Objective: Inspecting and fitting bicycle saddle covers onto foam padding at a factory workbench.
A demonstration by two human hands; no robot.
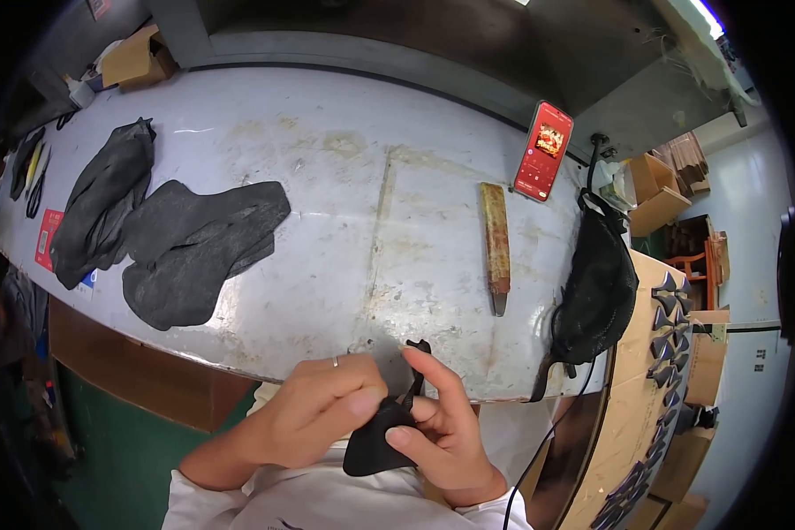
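Observation:
Low at the table's near edge, both my hands grip a small black piece of soft, leather-like material (pixel 375 446). My left hand (pixel 314 411), with a ring on one finger, is closed in a pinch on its upper edge. From the other side my right hand (pixel 450 424) holds it, thumb pressed on its face and index finger raised beside a narrow black strip (pixel 418 375) that sticks up from it. How the strip joins the piece is hidden by my fingers. Further left lie dark, limp sheets of similar material (pixel 208 247), with another crumpled bundle (pixel 110 203) beside them.
A worn, yellowish flat-handled blade (pixel 496 247) lies right of centre, below a phone (pixel 543 150) with a lit red screen. A black pouch-like item (pixel 596 283) sits at the right edge, near a hanging cable (pixel 548 437). Several dark pieces (pixel 667 327) line a cardboard sheet (pixel 627 389).

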